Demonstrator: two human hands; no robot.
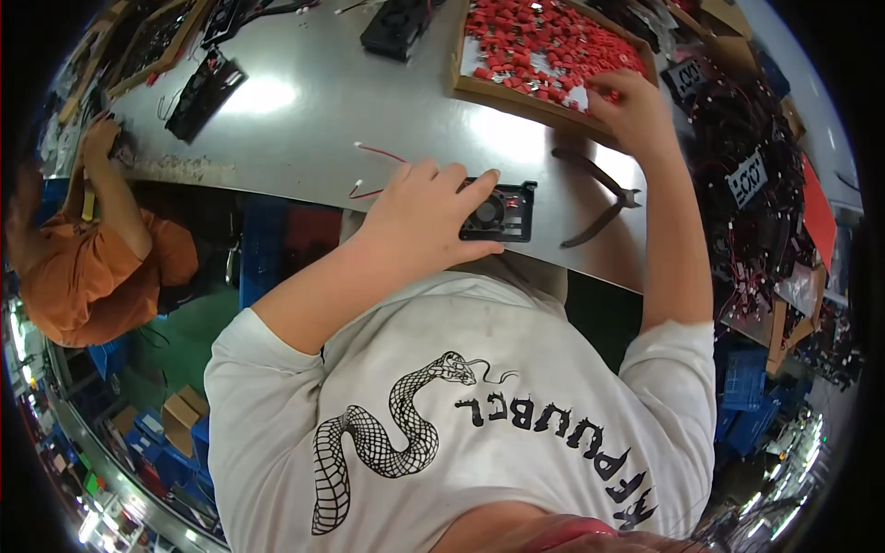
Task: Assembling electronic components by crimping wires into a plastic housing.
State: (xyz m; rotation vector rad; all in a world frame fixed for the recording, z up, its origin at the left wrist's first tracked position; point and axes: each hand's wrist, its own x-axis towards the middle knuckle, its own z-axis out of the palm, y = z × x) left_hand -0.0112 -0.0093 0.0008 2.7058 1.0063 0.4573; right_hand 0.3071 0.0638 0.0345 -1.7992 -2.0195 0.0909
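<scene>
My left hand (422,214) grips a black plastic housing with a small fan (516,221) at the table's near edge, its thumb and fingers over the left side of it. Two thin red wires with white plugs (373,150) stick out beyond that hand. At the near right corner of a shallow cardboard box (516,105), my right hand (634,109) has its fingertips pinched together. A red piece shows at those fingertips. Small red parts with metal ends (544,46) fill the box in a loose heap. Exactly what the pinch encloses is partly hidden.
Dark-handled pliers (601,198) lie spread on the metal table (304,120) beside the housing. Other black fan housings (398,28) rest farther back. A heap of black wired units (747,175) is at the right. A co-worker in orange (101,267) sits at the left.
</scene>
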